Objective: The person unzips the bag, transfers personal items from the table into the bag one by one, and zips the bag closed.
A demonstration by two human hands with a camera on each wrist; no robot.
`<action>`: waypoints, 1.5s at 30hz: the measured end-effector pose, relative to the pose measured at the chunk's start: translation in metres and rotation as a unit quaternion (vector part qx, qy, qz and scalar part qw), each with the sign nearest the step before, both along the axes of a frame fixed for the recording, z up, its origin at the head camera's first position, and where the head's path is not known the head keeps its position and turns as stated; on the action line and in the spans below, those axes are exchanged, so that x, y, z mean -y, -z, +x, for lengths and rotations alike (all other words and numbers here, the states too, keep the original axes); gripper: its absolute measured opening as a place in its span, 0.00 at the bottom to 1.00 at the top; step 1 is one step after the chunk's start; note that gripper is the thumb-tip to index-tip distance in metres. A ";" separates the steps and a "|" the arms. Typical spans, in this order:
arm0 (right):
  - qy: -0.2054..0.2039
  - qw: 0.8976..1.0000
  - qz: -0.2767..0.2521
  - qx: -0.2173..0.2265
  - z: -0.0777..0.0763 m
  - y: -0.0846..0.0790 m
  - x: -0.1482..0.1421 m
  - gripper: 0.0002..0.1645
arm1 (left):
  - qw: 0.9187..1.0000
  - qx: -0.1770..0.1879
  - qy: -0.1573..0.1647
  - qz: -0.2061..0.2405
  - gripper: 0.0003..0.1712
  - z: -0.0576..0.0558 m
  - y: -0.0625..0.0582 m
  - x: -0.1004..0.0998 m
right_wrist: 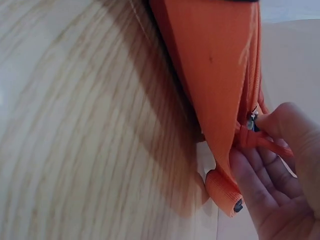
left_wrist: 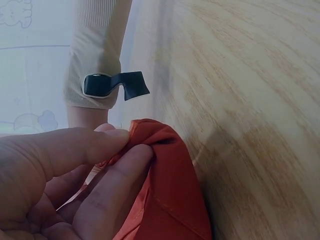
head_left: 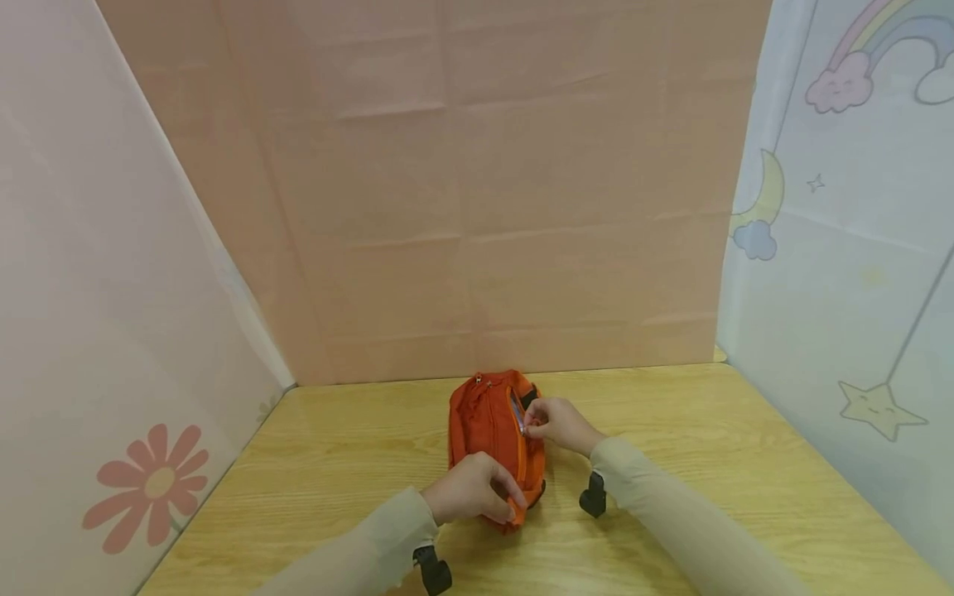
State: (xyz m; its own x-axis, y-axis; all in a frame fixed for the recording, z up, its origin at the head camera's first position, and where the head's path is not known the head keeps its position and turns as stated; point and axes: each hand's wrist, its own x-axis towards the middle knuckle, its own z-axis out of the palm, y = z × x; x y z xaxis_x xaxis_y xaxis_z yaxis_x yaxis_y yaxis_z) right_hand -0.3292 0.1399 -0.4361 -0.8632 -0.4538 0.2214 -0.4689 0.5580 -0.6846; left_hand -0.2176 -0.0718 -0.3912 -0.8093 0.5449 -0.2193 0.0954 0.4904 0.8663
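Observation:
An orange-red zippered bag (head_left: 488, 426) lies on the table in the head view. My left hand (head_left: 477, 488) pinches its near end; in the left wrist view, thumb and fingers hold folded red fabric (left_wrist: 175, 185). At the bag's right side, my right hand (head_left: 557, 424) is on the zipper of a side pocket. The right wrist view shows the thumb and fingers pinching the metal zipper pull (right_wrist: 252, 120) and its orange cord (right_wrist: 274, 146). Part of that pocket gapes, and something pale bluish shows inside; what it is cannot be told.
The bag rests on a wood-grain table (head_left: 335, 447). A plain pinkish-brown backdrop (head_left: 462, 207) stands along the table's back edge, with patterned pale sheets (head_left: 835, 290) at both sides. Each sleeve carries a black wrist mount (head_left: 594, 495). A rolled orange strap end (right_wrist: 222, 192) hangs off the bag.

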 end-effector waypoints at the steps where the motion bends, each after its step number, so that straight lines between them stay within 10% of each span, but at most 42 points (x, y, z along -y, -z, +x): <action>1: 0.001 1.000 -0.001 0.000 0.000 0.000 0.000 0.07 | 1.000 -0.001 0.000 0.000 0.09 0.000 0.000 0.000; 29: 0.026 0.999 -0.018 0.017 -0.017 -0.002 0.002 0.06 | 0.999 -0.027 0.012 -0.017 0.10 0.003 -0.005 0.002; 45: 0.064 0.998 -0.019 0.012 -0.037 0.001 -0.008 0.05 | 0.997 0.018 0.079 -0.001 0.08 0.013 -0.001 0.007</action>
